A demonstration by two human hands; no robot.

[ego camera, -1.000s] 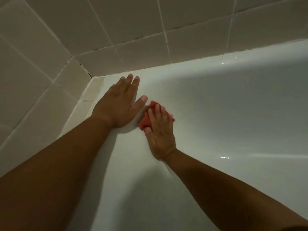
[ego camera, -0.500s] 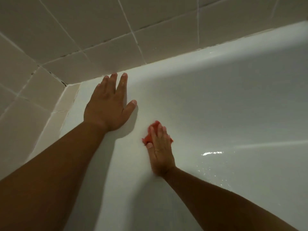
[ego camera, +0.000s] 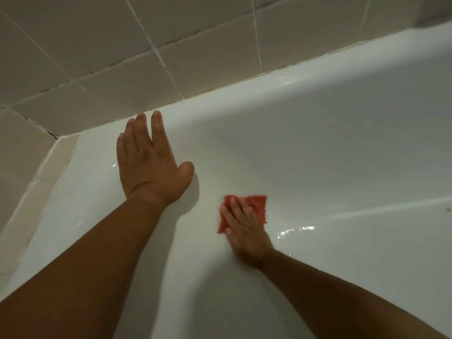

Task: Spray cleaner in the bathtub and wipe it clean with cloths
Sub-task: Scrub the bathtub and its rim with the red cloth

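flat-fingered, right hand (ego camera: 244, 226) presses red cloth (ego camera: 256, 206) on bathtub (ego camera: 318, 155); left hand (ego camera: 149, 167) splayed.

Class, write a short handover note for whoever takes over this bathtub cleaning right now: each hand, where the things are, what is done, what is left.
Left hand: open, flat on the bathtub wall near the tiled corner, bracing.
Right hand: open, fingers straight, pressing the red cloth flat against the tub's inner wall.
Spray bottle: not in view.
Done: wiping is under way; how much is finished cannot be told.
Left: wet drops glisten just right of the cloth; probably wipe there next, then the rest of the tub.
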